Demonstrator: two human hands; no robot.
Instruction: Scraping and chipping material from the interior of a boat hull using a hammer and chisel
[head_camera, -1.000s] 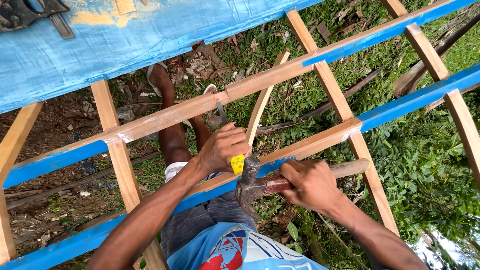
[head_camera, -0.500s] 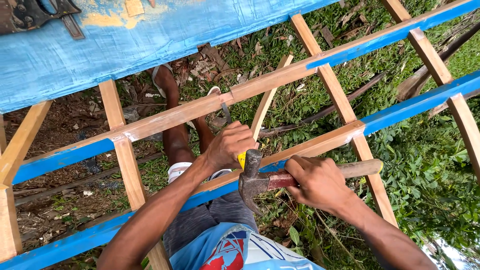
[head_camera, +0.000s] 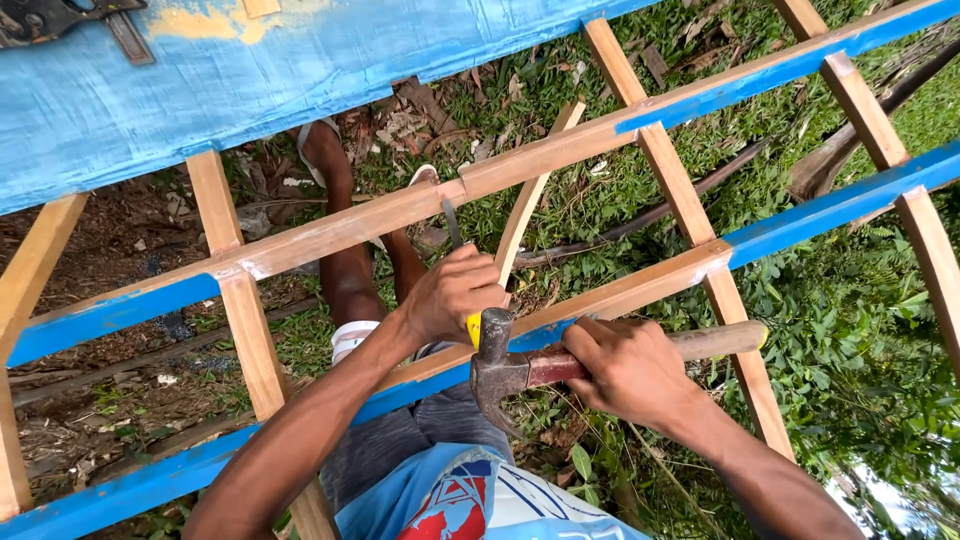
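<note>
My left hand (head_camera: 455, 295) grips a chisel with a yellow handle (head_camera: 472, 325); its metal blade (head_camera: 451, 222) points up at the upper wooden rail (head_camera: 350, 225) of a boat frame. My right hand (head_camera: 625, 365) holds a claw hammer by its wooden handle (head_camera: 715, 340). The hammer's steel head (head_camera: 495, 365) sits right at the chisel's yellow butt end, just above the lower rail (head_camera: 620, 295), which is part bare wood and part blue.
Wooden ribs (head_camera: 250, 340) cross the rails in a grid. A blue painted hull plank (head_camera: 250, 70) runs along the top, with dark metal tools (head_camera: 60, 20) lying on it. Below are my legs, grass (head_camera: 850, 330), dry leaves and sticks.
The hammer head has swung in toward the chisel's butt end. The left hand keeps the chisel against the upper rail. The view has shifted slightly.
</note>
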